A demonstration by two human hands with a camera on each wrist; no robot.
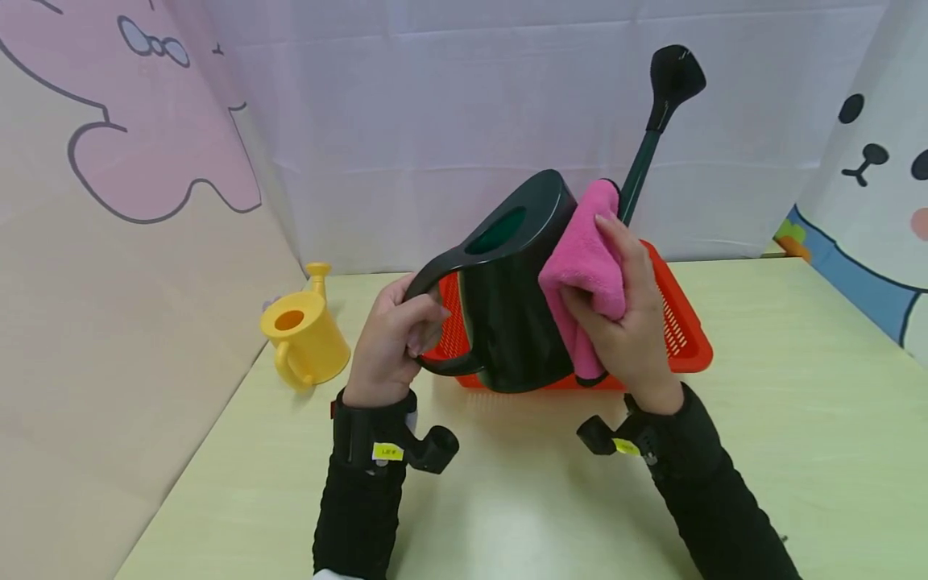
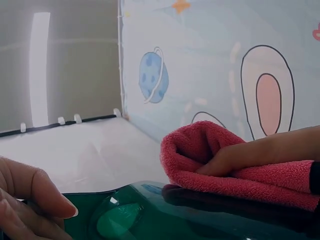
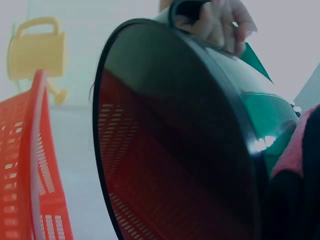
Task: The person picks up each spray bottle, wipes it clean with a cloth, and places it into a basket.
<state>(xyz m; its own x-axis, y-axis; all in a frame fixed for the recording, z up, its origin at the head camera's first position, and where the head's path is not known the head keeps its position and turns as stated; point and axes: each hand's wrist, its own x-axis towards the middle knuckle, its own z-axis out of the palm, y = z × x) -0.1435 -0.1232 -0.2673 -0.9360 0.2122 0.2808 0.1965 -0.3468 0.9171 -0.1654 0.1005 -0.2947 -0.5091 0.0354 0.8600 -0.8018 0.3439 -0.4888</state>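
Observation:
A dark green watering can (image 1: 518,322) is held tilted above the table, its long spout with a black rose pointing up to the right. My left hand (image 1: 395,342) grips the can's black handle, fingers curled round it. With my right hand (image 1: 638,330) I hold a folded pink cloth (image 1: 587,266) against the can's side near the spout. The left wrist view shows the cloth (image 2: 210,160) touching the can's glossy surface, with fingers tucked into its fold. In the right wrist view the can's shiny base (image 3: 170,135) fills the middle and reflects red lattice.
Behind and below the can stands a red plastic basket (image 1: 685,330) with slotted walls. A small yellow watering can (image 1: 312,342) stands on the pale table (image 1: 507,499) at the left. White and cartoon-printed curtains enclose the table's back and sides.

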